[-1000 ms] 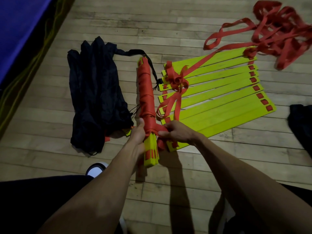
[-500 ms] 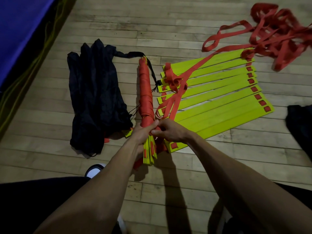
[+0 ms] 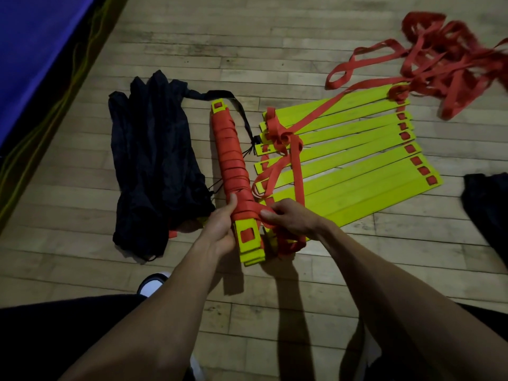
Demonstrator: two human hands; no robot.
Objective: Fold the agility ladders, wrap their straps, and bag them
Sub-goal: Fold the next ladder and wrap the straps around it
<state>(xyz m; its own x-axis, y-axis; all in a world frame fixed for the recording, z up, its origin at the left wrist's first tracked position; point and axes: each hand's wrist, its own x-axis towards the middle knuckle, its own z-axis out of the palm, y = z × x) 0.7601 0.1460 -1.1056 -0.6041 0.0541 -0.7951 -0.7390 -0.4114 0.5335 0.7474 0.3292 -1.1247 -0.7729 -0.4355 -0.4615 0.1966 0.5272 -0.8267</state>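
Observation:
A folded ladder bundle (image 3: 232, 163) of yellow rungs, wound almost end to end in red strap, lies along the wooden floor. My left hand (image 3: 220, 224) grips its near end, thumb up on the wrapping. My right hand (image 3: 288, 218) pinches the red strap tail (image 3: 298, 171) right beside the bundle's near end. A second ladder (image 3: 343, 160) lies fanned out to the right, its yellow rungs spread flat. Its loose red straps (image 3: 439, 64) pile up at the far right. A black bag (image 3: 154, 166) lies crumpled left of the bundle.
A blue mat (image 3: 35, 45) borders the floor at the far left. Another dark cloth item (image 3: 489, 215) sits at the right edge. My shoe (image 3: 151, 284) and dark-clothed legs fill the bottom of the view.
The bundle has turned in my hands, so its flat yellow face with the red slot now points up. My right hand has shifted slightly right, still holding the strap.

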